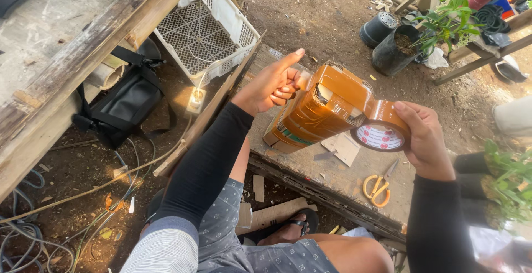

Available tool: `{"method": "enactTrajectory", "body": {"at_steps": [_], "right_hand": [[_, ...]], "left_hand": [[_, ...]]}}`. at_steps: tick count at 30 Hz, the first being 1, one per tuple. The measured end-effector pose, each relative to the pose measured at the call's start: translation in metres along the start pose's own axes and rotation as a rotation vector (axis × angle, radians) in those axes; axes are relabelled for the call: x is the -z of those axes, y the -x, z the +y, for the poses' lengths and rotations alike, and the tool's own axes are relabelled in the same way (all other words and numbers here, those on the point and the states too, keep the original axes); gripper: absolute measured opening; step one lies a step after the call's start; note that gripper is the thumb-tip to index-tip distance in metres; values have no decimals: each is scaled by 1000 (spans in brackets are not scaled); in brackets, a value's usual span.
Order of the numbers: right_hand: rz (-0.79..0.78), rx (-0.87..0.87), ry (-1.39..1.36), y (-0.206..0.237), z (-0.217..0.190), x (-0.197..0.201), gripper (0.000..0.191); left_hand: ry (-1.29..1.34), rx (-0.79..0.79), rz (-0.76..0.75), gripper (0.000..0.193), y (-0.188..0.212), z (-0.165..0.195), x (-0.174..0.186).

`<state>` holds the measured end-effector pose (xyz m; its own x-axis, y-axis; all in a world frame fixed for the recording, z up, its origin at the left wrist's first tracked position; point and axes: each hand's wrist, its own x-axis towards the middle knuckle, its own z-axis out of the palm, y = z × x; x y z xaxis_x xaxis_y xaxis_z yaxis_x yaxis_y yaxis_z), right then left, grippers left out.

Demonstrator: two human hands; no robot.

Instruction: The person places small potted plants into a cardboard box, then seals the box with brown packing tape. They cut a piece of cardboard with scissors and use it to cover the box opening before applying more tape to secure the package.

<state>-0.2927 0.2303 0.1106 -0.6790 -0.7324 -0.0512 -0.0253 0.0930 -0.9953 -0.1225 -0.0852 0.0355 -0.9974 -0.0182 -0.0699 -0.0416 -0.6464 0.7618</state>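
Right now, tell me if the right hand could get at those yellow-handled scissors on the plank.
Probably yes. The scissors lie uncovered on the wooden plank, just below the right hand, with nothing between. But that hand grips the tape roll, so it isn't free.

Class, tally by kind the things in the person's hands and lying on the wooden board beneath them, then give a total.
Cardboard boxes wrapped in brown tape, steadied by the left hand: 1
Rolls of brown packing tape, in the right hand: 1
Orange-handled scissors on the wooden board: 1
Flat cardboard scraps on the board: 1
Total: 4
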Motion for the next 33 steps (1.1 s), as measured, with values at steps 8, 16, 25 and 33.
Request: {"method": "enactTrajectory", "body": {"at_steps": [8, 16, 25, 33], "right_hand": [[-8, -7, -6, 3, -3, -5, 30], [7, 33, -37, 1, -5, -6, 28], [12, 30, -87, 1, 4, -6, 27], [79, 34, -62, 5, -12, -7, 25]], "left_hand": [[-173, -206, 180, 26, 9, 1, -14], [-206, -329, 162, 36, -3, 25, -18], [-62, -372, 60, 31, 11, 39, -20], [-103, -370, -9, 32, 10, 50, -17]]}}
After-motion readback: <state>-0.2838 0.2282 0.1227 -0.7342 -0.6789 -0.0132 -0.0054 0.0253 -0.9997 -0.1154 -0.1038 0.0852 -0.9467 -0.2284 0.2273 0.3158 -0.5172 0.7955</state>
